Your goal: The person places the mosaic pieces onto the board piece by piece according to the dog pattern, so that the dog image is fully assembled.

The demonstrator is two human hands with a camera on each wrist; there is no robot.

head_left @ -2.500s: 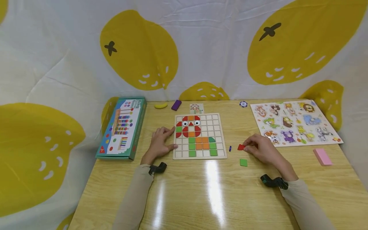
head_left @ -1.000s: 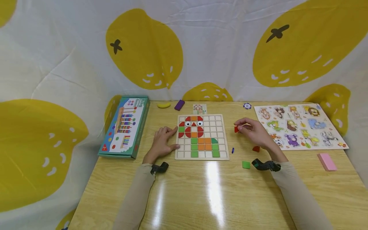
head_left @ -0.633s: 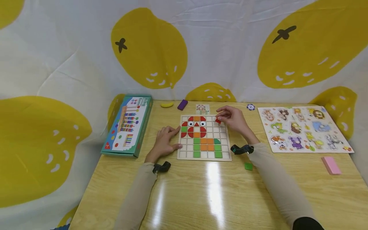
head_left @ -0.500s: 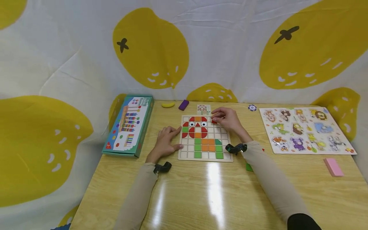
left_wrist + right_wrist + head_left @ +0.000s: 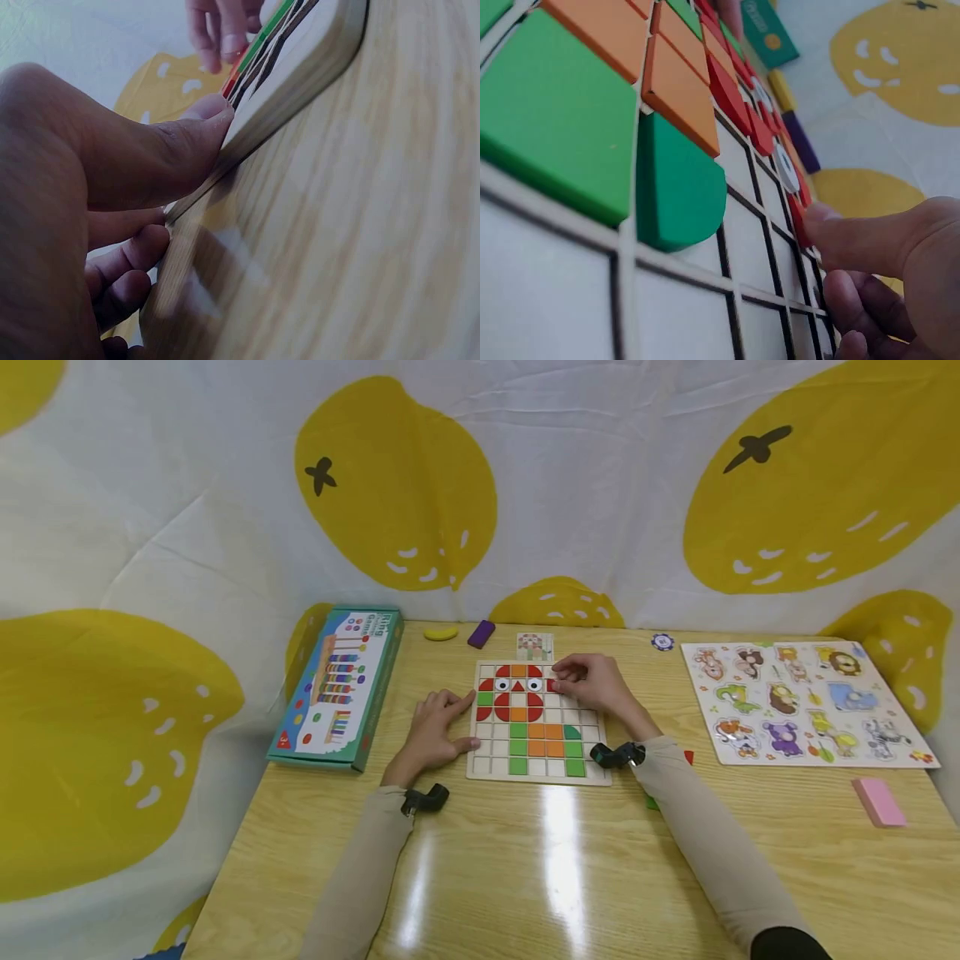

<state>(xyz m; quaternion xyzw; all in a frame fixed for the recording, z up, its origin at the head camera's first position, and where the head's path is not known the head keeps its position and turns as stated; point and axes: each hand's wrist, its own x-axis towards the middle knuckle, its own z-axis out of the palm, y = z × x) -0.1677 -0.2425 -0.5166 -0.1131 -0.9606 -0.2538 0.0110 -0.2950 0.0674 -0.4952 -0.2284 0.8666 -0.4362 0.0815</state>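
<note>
The wooden grid board (image 5: 540, 781) lies flat on the table, with red, orange and green tiles and two eye tiles set in its cells. My left hand (image 5: 431, 732) touches the board's left edge with thumb and forefinger spread apart; in the left wrist view its thumb (image 5: 169, 154) presses that edge. With thumb and fingers, my right hand (image 5: 596, 685) pinches a red tile (image 5: 551, 685) beside the right eye tile. The right wrist view shows this red tile (image 5: 800, 223) at the thumb tip, partly hidden.
Near the right forearm lie a red piece (image 5: 688, 757) and a mostly covered green tile (image 5: 652, 803). A pattern card (image 5: 535, 646) is behind the board. Around stand a game box (image 5: 337, 685), purple block (image 5: 481, 634), toy banana (image 5: 440, 633), animal puzzle (image 5: 806, 718) and pink block (image 5: 878, 802).
My right hand has picked up a red tile from the table at the right and carried it left onto the board, then slightly nearer me. The left hand has stayed at the board's edge.
</note>
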